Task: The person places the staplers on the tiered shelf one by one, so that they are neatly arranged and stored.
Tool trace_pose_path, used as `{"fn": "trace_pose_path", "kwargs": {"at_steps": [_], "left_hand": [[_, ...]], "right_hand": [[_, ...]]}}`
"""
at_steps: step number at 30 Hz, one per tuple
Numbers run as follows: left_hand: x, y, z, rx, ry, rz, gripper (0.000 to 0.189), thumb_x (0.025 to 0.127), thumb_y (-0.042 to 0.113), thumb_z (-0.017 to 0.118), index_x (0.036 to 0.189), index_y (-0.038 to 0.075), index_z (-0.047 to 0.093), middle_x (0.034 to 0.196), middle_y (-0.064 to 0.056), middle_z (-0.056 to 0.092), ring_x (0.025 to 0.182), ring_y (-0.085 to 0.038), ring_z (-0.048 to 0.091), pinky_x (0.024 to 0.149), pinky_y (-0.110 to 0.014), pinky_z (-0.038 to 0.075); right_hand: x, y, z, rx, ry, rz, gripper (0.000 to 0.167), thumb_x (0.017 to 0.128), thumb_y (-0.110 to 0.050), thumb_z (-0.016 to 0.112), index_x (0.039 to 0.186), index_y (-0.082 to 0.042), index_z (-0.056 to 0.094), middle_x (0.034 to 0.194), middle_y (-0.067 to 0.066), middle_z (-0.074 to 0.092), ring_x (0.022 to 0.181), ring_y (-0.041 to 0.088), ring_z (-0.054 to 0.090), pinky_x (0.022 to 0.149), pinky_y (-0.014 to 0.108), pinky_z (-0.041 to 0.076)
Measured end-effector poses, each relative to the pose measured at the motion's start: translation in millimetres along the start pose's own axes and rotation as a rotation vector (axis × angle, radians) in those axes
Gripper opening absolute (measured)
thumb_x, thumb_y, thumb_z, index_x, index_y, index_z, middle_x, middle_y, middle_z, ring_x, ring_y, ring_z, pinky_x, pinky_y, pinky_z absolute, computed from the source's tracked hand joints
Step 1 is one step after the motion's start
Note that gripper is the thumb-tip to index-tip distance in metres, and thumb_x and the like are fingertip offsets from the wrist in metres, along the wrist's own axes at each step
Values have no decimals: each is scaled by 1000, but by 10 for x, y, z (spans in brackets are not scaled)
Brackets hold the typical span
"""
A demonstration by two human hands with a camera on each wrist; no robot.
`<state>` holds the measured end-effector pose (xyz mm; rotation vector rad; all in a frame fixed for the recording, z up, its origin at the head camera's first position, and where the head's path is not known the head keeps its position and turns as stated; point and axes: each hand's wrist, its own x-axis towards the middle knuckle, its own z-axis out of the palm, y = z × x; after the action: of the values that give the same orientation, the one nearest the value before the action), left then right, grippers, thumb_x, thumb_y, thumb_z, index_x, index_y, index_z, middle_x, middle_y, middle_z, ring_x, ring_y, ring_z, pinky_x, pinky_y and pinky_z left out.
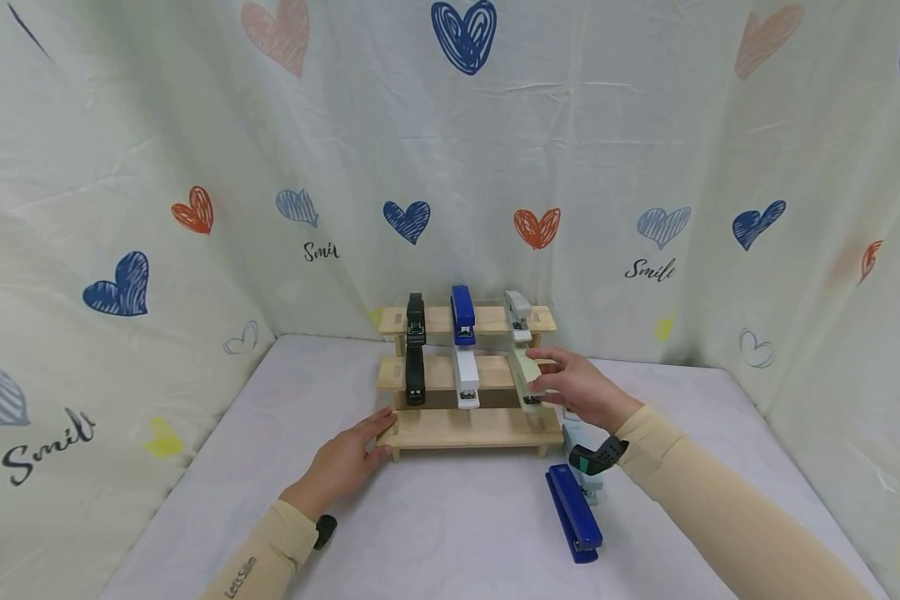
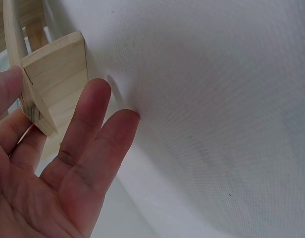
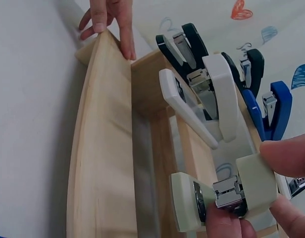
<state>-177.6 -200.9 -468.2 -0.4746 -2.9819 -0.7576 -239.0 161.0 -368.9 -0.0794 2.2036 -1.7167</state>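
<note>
My right hand [image 1: 577,390] grips a pale green stapler [image 1: 523,373] at the right end of the middle tier of a wooden three-tier shelf rack [image 1: 465,429]. In the right wrist view, thumb and fingers hold the green stapler's upper arm [image 3: 259,186], its jaws spread apart. At the rack's left end, my left hand [image 1: 351,462] holds the bottom tier's corner. The left wrist view has the thumb and some fingers around that wooden corner [image 2: 56,62], while two fingers extend past it. Beside the green stapler on the middle tier stand a white stapler [image 1: 467,379] and a black stapler [image 1: 415,375].
On the top tier sit another black stapler [image 1: 416,317], a blue stapler [image 1: 462,312] and a grey stapler [image 1: 518,312]. A larger blue stapler [image 1: 573,512] lies on the white-covered table, beside a light blue one [image 1: 591,483] partly hidden by my right wrist. A heart-print curtain [image 1: 465,150] hangs behind.
</note>
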Motion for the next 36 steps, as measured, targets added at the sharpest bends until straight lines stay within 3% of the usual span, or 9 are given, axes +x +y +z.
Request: {"fn": "trace_pose_path", "kwargs": {"at_steps": [6,14,23,29,36], "left_hand": [[7,4,2,0,-4,-3,54,97,24,68,148,14,51,156,1,40,132,-32,49,94,-53,49],[-2,27,-8,-1,-6,4,55,97,23,68,148,13,51,156,0,41,131,-34,49,93,-54,49],[-1,23,-8,3,-5,6,54,97,23,68,147,13,52,156,0,41,131,-33,49,92,-53,50],[6,15,0,1,-3,9,55,96,22,69,147,13,52,155,-1,41,131,-33,50,92,-54,50],[6,26,-16,4,-5,4,54,97,22,68,148,13,51,156,-1,41,131,-33,50,93,-54,49]], "right_hand": [[17,17,36,-15,40,-24,64,93,-6,66,150,-4,38,152,26,32,131,40,45,107,53,38],[37,40,28,-51,92,-57,61,92,-9,69,147,-3,43,150,25,35,128,39,47,105,51,41],[17,59,-24,-24,87,-57,60,95,-11,67,148,-4,41,149,24,37,128,37,49,103,45,45],[-72,90,-123,-33,68,-66,60,97,-11,63,151,-4,38,145,24,39,123,36,54,100,42,48],[-240,269,-366,-62,62,-10,56,102,-9,54,153,-3,32,146,28,37,130,44,46,100,48,46]]}}
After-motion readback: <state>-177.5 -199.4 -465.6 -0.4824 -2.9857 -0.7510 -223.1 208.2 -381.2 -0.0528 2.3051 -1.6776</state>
